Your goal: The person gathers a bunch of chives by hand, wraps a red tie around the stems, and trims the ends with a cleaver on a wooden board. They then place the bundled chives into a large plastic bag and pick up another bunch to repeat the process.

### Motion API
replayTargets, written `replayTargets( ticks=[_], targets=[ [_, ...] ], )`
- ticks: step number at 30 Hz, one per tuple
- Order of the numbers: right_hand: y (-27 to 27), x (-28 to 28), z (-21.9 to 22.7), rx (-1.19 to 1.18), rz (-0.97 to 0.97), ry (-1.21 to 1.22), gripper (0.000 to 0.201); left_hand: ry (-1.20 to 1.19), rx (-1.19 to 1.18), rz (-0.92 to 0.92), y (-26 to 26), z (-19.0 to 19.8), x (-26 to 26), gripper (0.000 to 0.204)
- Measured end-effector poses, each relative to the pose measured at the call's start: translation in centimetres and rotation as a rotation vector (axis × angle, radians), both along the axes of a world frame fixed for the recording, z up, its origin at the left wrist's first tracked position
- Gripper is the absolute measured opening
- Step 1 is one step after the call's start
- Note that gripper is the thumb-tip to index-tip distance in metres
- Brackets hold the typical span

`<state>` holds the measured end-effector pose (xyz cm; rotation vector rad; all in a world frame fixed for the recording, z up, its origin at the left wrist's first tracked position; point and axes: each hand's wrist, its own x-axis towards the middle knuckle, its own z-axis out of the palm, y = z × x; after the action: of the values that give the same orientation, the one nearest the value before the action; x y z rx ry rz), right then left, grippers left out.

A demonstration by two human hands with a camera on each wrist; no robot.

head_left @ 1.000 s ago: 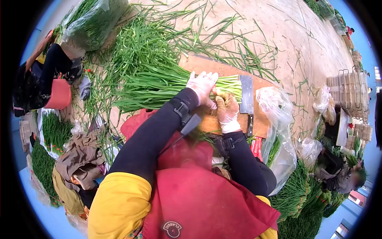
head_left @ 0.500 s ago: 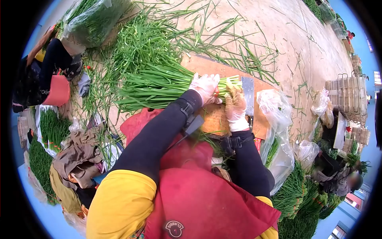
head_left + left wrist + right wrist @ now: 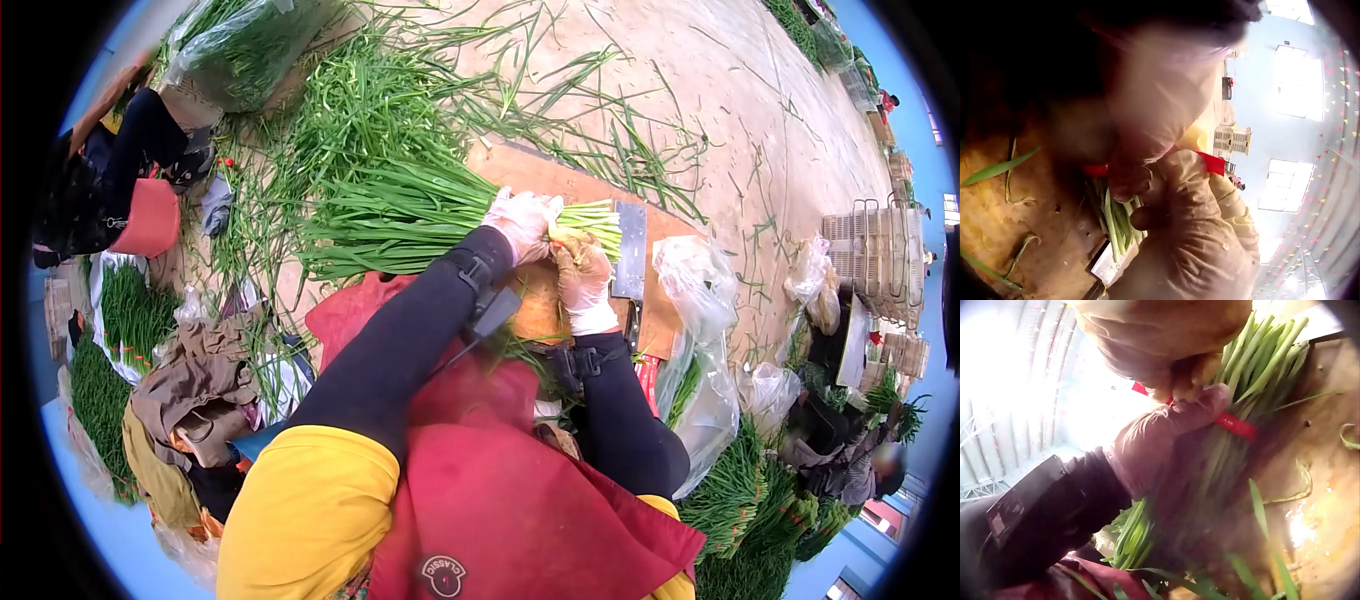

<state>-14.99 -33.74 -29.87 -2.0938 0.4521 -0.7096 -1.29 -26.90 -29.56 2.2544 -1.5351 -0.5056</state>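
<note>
Cutting board [image 3: 545, 172] right in front of the worker [image 3: 480, 480] there
The bundle [image 3: 400, 225] lies partly on it, leaves off to the left, stem ends beside the cleaver [image 3: 631, 250]; loose leaves [image 3: 365, 110] heap beyond, a plastic bag [image 3: 698, 290] just right, crates [image 3: 873, 250] farther right, clothes [image 3: 190, 375] off left

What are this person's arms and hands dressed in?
The left hand wears a thin whitish glove; the right hand, a yellowish-tan glove, white at the wrist. Long black sleeves cover the forearms, with yellow sleeves above. Black straps circle both wrists, the left one carrying a dark grey box.
</note>
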Motion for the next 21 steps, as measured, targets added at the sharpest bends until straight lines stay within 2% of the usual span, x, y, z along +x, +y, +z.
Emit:
replayTargets(
  ticks=[3, 5, 7, 8, 9, 10, 11, 13, 16, 18, 21],
  targets=[
    [-0.5, -0.5, -0.3, 0.010, 0.041, -0.060, 0.020, -0.009, -0.035, 0.001, 0.0, -0.1, -0.1, 0.045],
    [-0.5, -0.8, 0.0, 0.041, 0.062, -0.017, 0.019, -0.028, -0.065, 0.019, 0.2, 0.2, -0.1, 0.046],
    [-0.9, -1.3, -0.5, -0.035, 0.066, 0.045, 0.019, 0.076, -0.073, -0.017, 0.3, 0.2, 0.4, 0.053],
    [-1.3, -1.5, -0.8, -0.103, 0.075, 0.076, 0.018, 0.036, -0.180, -0.001, 0.6, 0.0, 0.4, 0.057],
    [-1.5, -1.7, -1.3, -0.168, 0.089, 0.099, 0.018, 0.014, -0.299, -0.004, 0.7, -0.7, 0.4, 0.056],
    [-1.7, -1.6, -1.5, -0.210, 0.108, 0.082, 0.017, 0.069, -0.211, -0.009, 0.6, -0.2, 0.5, 0.050],
    [-1.8, -1.5, -1.7, -0.250, 0.121, 0.064, 0.017, 0.079, -0.241, -0.020, 0.8, -0.5, 0.6, 0.044],
    [-1.5, -1.3, -1.5, 0.117, 0.086, 0.076, 0.018, 0.070, -0.191, -0.043, 0.8, -0.4, 0.5, 0.038],
    [-1.4, -1.5, -1.1, 0.225, 0.096, 0.039, 0.018, 0.079, -0.087, -0.093, 0.6, -0.2, 0.4, 0.035],
    [-1.5, -1.4, -0.9, 0.283, 0.128, 0.031, 0.019, 0.016, -0.234, -0.106, 0.9, -0.6, 0.4, 0.034],
    [-0.9, -1.2, -0.9, 0.349, 0.081, -0.019, 0.020, 0.041, -0.257, -0.130, 1.0, -0.5, 0.6, 0.035]
  ],
)
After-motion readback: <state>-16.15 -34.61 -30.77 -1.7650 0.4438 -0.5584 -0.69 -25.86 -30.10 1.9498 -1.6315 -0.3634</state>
